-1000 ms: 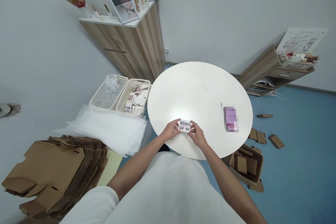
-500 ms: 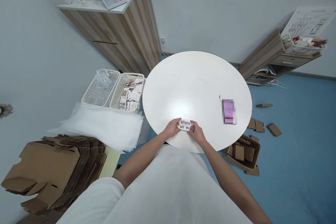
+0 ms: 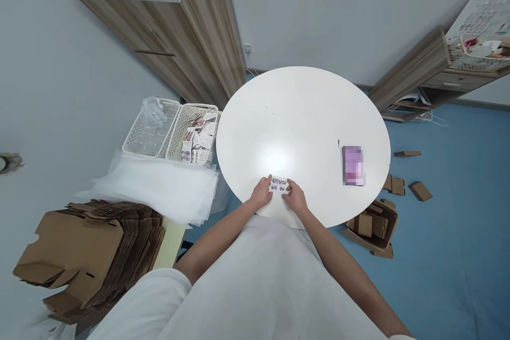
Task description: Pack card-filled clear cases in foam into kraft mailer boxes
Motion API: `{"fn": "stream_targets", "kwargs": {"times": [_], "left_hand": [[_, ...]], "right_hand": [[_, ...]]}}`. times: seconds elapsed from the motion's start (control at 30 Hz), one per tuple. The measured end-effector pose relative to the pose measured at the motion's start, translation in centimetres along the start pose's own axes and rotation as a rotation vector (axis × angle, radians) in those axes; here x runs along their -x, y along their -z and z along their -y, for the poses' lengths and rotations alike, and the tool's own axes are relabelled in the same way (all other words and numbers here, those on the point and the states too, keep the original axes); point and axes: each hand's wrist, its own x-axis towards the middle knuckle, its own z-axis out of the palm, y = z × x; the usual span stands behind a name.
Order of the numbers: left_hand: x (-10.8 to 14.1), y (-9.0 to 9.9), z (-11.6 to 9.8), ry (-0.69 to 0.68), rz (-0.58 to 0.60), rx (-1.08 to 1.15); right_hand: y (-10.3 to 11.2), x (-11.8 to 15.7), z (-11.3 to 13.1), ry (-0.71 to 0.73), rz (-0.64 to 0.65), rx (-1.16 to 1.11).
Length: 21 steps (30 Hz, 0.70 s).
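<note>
A small white card (image 3: 279,185) with two rows of shiny purple and silver oval pieces lies between my hands at the near edge of the round white table (image 3: 303,106). My left hand (image 3: 262,193) grips the card's left edge, with fingers at its upper and lower corners. On the other side, my right hand (image 3: 295,197) has its fingers closed on the right edge. A purple item, blurred into blocks (image 3: 353,166), rests on the right part of the table.
Left of the table stand a basket of cards (image 3: 199,138) and a basket of clear plastic (image 3: 151,130). Nearer are white sheets (image 3: 159,183) and stacked flat cardboard (image 3: 75,244). Small boxes fill a carton (image 3: 370,228) on the floor at right.
The whole view has shifted slightly. The fingers of my right hand have changed their hold on the card's right edge, and the card sits a little more level.
</note>
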Motion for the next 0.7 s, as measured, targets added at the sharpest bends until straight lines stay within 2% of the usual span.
{"fn": "stream_targets", "kwargs": {"times": [0.17, 0.27, 0.5, 0.7], "left_hand": [[1.1, -0.1, 0.3, 0.161, -0.055, 0.443], [1.4, -0.2, 0.4, 0.2, -0.044, 0.608], [1.3, 0.4, 0.9, 0.186, -0.016, 0.677], [0.5, 3.3, 4.1, 0.19, -0.087, 0.686]], "right_hand": [[0.6, 1.1, -0.5, -0.081, -0.009, -0.407], [0.6, 1.6, -0.6, -0.104, 0.032, -0.587], [-0.6, 1.6, 0.6, -0.107, 0.047, -0.648], [-3.6, -0.3, 4.4, -0.111, 0.087, -0.661]]}}
